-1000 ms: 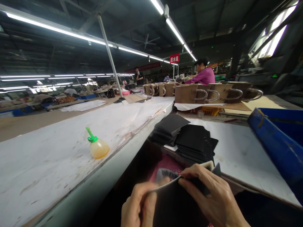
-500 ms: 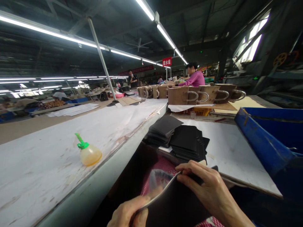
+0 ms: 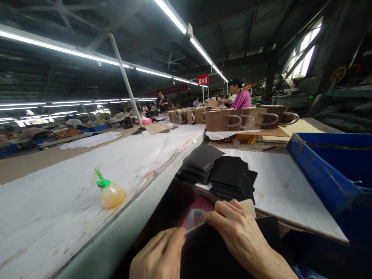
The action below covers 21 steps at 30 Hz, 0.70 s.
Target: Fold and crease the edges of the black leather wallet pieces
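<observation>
My left hand (image 3: 159, 254) grips the left end of the edge of a black sheet (image 3: 206, 252), low in the view. Farther right along the same edge, my right hand (image 3: 236, 232) pinches the sheet, its fingertips near the rim. A pale piece (image 3: 248, 207) shows just behind my right knuckles. Beneath the hands is red checked cloth (image 3: 202, 204) with something clear and plastic on it. Two stacks of black pieces, the left one (image 3: 200, 161) and the right one (image 3: 231, 174), lie on the table beyond my hands.
A bottle with a green spout (image 3: 112, 195) stands on the white-covered table (image 3: 66, 217) at left. Brown pieces with clear handles (image 3: 217, 121) line the back. A blue bin (image 3: 322, 166) is at right. A person in a purple top (image 3: 243, 99) works farther off.
Both hands have come closer together along the sheet's edge, my right hand moving left. The black sheet has shifted and turned, and more of the pale piece shows.
</observation>
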Tool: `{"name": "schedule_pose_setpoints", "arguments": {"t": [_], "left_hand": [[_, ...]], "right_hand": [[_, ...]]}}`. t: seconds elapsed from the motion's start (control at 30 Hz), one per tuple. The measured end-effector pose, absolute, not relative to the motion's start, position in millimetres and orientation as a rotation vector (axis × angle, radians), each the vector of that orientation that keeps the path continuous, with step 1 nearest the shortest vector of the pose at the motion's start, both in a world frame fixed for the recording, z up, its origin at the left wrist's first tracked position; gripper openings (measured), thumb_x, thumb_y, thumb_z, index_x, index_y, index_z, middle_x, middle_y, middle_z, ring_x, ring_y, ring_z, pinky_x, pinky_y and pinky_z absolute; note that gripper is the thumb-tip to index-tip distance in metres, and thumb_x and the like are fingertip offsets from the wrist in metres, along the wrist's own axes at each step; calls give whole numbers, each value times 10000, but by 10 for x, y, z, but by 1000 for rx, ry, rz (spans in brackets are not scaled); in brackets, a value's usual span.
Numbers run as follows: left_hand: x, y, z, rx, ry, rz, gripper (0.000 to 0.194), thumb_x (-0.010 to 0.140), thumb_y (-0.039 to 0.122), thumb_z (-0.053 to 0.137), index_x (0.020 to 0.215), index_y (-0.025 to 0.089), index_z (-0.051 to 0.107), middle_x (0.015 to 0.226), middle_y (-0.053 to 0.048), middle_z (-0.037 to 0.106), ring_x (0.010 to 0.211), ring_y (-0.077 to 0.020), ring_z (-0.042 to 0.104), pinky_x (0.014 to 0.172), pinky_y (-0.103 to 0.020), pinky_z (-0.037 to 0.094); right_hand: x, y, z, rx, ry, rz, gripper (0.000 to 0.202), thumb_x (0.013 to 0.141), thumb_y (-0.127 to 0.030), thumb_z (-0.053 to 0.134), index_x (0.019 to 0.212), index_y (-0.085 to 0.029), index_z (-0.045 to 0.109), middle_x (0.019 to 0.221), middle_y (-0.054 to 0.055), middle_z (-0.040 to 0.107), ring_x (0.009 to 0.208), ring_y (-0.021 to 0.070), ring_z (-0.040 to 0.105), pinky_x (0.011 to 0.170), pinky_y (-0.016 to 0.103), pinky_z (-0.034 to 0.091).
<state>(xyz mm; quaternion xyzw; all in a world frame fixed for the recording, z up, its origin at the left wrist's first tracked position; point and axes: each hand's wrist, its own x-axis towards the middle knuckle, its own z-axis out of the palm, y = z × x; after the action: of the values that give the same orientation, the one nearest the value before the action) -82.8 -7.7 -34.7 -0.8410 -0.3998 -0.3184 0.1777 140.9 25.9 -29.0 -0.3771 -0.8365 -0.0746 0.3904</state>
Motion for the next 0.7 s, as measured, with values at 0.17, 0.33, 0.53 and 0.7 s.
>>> {"name": "schedule_pose_setpoints", "arguments": {"t": [0.17, 0.33, 0.53, 0.7], "left_hand": [[-387, -13, -419, -2215, -1482, -626, 360, 842, -15, 395, 893, 173, 698, 731, -26, 738, 655, -188, 727, 589, -262, 544], [-255, 62, -456, -2214, -1644, -652, 329, 898, 49, 408, 929, 198, 699, 687, -1, 738, 599, -214, 721, 518, -298, 461], [-655, 99, -476, -2269, -1537, -1008, 165, 952, 203, 496, 900, 262, 641, 668, 67, 706, 561, -170, 694, 541, -281, 451], [-820, 94, -415, -2385, -1307, -1236, 116, 946, 182, 544, 993, 252, 623, 719, 74, 710, 564, -99, 682, 569, -175, 489]], "right_hand": [[1229, 239, -356, -916, -2140, -252, 508, 1078, -249, 198, 813, -186, 627, 743, 24, 589, 625, 149, 477, 666, 317, 313], [1404, 206, -303, -955, -2092, -389, 399, 1080, -261, 292, 881, -171, 624, 717, 16, 611, 641, 159, 535, 673, 321, 340], [1986, 131, -404, -1077, -1843, -326, 151, 964, -348, 619, 1032, -221, 660, 841, 11, 683, 748, 164, 609, 737, 300, 432], [2150, 314, -645, -1128, -1580, 274, 263, 901, -468, 647, 824, -222, 698, 1008, 84, 636, 957, 217, 621, 747, 278, 532]]}}
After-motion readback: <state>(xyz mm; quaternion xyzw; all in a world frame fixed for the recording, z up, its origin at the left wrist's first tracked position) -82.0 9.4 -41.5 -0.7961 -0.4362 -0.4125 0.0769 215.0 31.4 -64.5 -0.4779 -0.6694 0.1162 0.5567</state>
